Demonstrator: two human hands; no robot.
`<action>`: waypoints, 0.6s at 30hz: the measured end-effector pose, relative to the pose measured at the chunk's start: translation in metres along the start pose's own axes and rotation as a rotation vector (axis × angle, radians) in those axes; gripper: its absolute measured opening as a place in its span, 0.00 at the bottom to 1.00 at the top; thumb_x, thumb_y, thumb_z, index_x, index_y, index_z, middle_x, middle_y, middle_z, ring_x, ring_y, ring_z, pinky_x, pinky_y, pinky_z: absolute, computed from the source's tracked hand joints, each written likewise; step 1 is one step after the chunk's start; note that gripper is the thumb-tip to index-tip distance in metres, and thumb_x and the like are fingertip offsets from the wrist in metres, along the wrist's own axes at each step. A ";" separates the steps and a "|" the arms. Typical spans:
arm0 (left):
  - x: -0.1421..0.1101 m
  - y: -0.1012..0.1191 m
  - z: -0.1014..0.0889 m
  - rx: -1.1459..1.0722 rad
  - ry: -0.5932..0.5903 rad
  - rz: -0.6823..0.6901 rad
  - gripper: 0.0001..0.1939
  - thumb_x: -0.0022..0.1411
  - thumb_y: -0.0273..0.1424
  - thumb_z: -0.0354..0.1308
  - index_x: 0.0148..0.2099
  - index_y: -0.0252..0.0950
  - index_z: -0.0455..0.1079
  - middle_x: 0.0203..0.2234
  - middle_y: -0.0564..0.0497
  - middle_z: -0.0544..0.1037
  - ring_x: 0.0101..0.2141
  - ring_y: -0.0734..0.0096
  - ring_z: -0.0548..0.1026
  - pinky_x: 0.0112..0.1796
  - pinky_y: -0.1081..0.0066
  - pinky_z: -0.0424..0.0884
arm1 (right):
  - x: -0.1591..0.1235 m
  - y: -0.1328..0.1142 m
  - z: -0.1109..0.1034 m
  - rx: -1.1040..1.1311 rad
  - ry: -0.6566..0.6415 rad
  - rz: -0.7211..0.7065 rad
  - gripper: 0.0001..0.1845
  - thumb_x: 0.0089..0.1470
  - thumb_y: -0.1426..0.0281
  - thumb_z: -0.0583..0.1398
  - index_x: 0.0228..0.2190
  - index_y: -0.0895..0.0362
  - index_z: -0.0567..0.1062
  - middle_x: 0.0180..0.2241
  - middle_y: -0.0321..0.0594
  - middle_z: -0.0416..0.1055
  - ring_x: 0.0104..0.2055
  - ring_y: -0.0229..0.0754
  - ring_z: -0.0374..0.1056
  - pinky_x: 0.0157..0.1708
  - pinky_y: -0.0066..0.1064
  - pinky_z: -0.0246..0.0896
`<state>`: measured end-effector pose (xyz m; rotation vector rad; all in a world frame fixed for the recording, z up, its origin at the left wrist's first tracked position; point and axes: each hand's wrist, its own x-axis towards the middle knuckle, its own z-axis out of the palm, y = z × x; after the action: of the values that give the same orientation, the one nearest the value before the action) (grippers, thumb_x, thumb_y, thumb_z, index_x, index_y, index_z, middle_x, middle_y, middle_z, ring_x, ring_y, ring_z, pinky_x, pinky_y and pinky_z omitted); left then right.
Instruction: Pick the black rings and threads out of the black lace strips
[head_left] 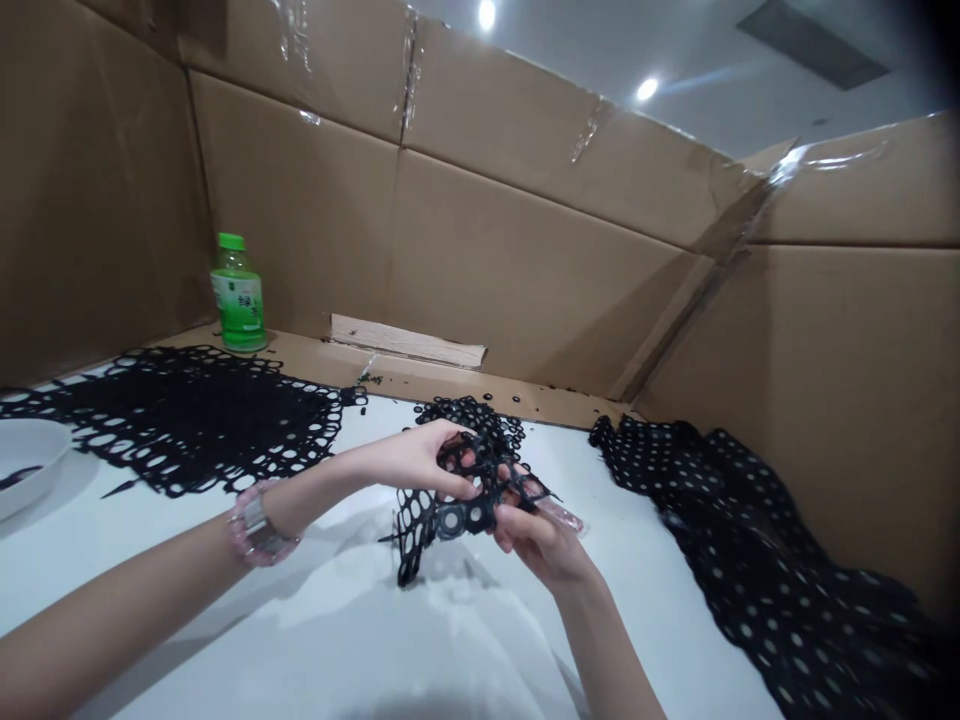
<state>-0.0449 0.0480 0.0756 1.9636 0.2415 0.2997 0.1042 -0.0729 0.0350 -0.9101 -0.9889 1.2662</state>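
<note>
Above the white table, both hands hold a small piece of black sheet punched with round holes. My left hand is curved over its upper left part, with thumb and fingers closed on it; a bracelet watch is on that wrist. My right hand pinches the sheet's right side between thumb and fingers. From behind the right fingers sticks out a thin, clear pinkish piece, whose kind I cannot make out. Just beyond the hands lies a heap of small black rings.
At the left lies a flat black net-like sheet beside a white bowl. A green bottle stands in the back corner. A long dotted black sheet runs down the right side. Cardboard walls enclose the table.
</note>
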 end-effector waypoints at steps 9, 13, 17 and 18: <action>-0.001 -0.001 0.007 0.480 0.547 0.138 0.25 0.44 0.40 0.62 0.41 0.35 0.60 0.37 0.47 0.69 0.38 0.63 0.66 0.37 0.67 0.63 | 0.003 0.000 0.002 0.066 0.144 -0.100 0.17 0.35 0.75 0.66 0.30 0.55 0.67 0.23 0.30 0.66 0.21 0.32 0.60 0.19 0.23 0.59; -0.005 0.006 0.022 0.804 0.590 0.252 0.19 0.51 0.47 0.55 0.27 0.35 0.60 0.23 0.53 0.66 0.26 0.71 0.63 0.31 0.71 0.58 | 0.003 0.003 0.004 0.069 0.201 -0.163 0.15 0.37 0.73 0.65 0.29 0.55 0.67 0.23 0.31 0.65 0.22 0.32 0.58 0.20 0.24 0.57; -0.006 0.005 0.034 0.626 0.214 0.112 0.22 0.59 0.46 0.45 0.22 0.34 0.60 0.15 0.56 0.60 0.17 0.78 0.56 0.22 0.75 0.51 | 0.002 0.004 0.007 0.063 0.179 -0.183 0.13 0.38 0.72 0.65 0.27 0.55 0.66 0.18 0.29 0.61 0.20 0.32 0.55 0.20 0.25 0.54; -0.006 0.004 0.036 0.547 0.167 0.092 0.21 0.61 0.43 0.44 0.23 0.34 0.61 0.15 0.56 0.61 0.18 0.78 0.57 0.21 0.75 0.52 | 0.003 0.004 0.008 0.080 0.188 -0.189 0.14 0.37 0.72 0.65 0.28 0.55 0.66 0.19 0.29 0.61 0.20 0.32 0.55 0.20 0.25 0.54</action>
<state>-0.0389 0.0133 0.0648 2.4968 0.3702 0.4980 0.0957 -0.0699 0.0334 -0.8370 -0.8492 1.0343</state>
